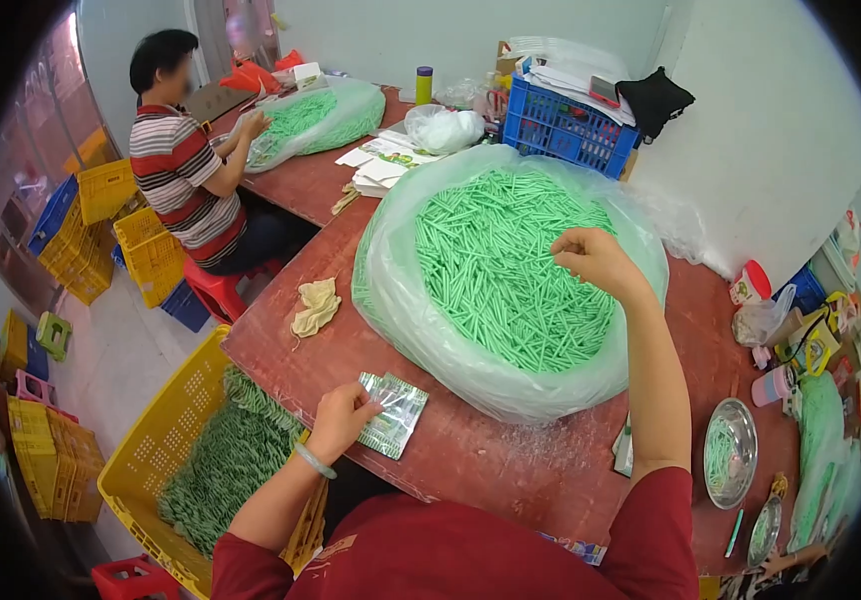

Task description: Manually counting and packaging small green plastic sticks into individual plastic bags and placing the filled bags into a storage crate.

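My left hand (342,421) is at the table's front edge, thumb and fingers closed on the left side of a flat, shiny green-and-clear packet (394,416) lying on the tabletop. A pale bangle circles that wrist. Above a large clear plastic bag (430,337) hangs my right hand (597,261), its fingers curled; whether anything small is pinched in them cannot be made out. The bag's mouth is rolled wide open, and thin green twisted sticks (505,277) fill it.
A yellow crate (168,420) of green packets stands at my left. On the red table (468,442) are a cream cloth glove (316,307), a blue crate (565,127) and a steel bowl (747,442). Another person (183,165) sits at the far left by a second bag (348,112); a further person's arm (798,559) shows bottom right.
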The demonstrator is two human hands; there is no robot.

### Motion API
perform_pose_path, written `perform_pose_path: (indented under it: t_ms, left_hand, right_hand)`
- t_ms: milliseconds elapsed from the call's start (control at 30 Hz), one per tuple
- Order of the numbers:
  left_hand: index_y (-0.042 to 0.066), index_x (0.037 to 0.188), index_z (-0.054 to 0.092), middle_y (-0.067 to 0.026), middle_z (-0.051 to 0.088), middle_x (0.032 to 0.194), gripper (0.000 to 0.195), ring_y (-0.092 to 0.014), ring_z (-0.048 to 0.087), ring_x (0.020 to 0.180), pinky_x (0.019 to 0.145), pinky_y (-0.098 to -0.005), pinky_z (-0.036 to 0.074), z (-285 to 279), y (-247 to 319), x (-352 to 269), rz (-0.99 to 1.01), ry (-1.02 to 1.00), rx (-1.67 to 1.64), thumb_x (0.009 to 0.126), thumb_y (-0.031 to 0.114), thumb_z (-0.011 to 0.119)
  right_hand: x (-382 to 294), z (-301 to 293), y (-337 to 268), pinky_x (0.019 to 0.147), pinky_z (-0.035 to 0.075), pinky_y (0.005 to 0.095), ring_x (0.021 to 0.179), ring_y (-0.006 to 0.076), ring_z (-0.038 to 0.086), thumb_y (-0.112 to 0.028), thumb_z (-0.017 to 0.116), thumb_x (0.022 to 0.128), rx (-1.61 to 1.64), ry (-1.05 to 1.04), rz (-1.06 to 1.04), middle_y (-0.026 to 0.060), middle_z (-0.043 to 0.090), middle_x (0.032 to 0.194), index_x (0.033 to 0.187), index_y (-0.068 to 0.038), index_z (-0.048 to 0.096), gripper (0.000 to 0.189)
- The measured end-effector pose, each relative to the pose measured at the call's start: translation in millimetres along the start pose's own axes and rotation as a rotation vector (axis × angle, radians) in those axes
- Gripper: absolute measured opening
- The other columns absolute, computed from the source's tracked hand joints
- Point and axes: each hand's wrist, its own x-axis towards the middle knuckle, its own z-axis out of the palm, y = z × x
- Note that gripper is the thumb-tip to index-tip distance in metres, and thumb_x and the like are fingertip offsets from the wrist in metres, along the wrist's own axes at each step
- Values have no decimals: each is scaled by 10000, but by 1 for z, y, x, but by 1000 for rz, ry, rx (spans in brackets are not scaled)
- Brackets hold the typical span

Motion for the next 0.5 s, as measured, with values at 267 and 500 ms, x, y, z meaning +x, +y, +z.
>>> perform_pose_path:
  t_ms: [267,500]
  left_hand:
    - [-15,744,619,-196,591,715,179,-365,590,675,603,-425,454,4,-2,-2,78,52,71,787,145,687]
    - [-20,844,641,-169,556,703,115,-304,568,660,601,-360,441,-22,12,-3,140,104,-37,849,94,625]
  right_hand:
    - [57,17,6,515,515,302,607,145,625,-121,660,757,-71,-68,46,78,662,757,911,-11,671,189]
    - [56,5,2,512,496,302,604,137,602,-139,665,767,-65,-61,14,57,641,725,902,-19,672,181]
